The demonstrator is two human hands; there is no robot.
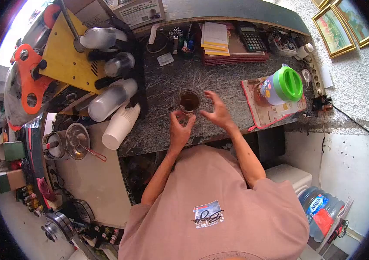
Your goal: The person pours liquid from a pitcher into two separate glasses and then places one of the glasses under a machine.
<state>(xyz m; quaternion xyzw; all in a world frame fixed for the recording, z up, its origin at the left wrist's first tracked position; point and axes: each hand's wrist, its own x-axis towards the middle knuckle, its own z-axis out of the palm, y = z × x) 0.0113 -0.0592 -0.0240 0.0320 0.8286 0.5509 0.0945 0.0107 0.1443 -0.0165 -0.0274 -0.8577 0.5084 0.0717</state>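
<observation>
Spillage appeared the main risk: the glass [189, 101] of dark liquid was on or just above the counter [223, 80], its lower part in the part-closed left hand [180, 133]. Right hand [220, 115], half-open and empty alongside, could have knocked it.

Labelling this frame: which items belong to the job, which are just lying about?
In hand: glass of dark liquid, left hand on it, right hand open beside it.
Apparently just lying about: green-lidded pitcher, calculator, stacked cups, AQUA bottle.
</observation>
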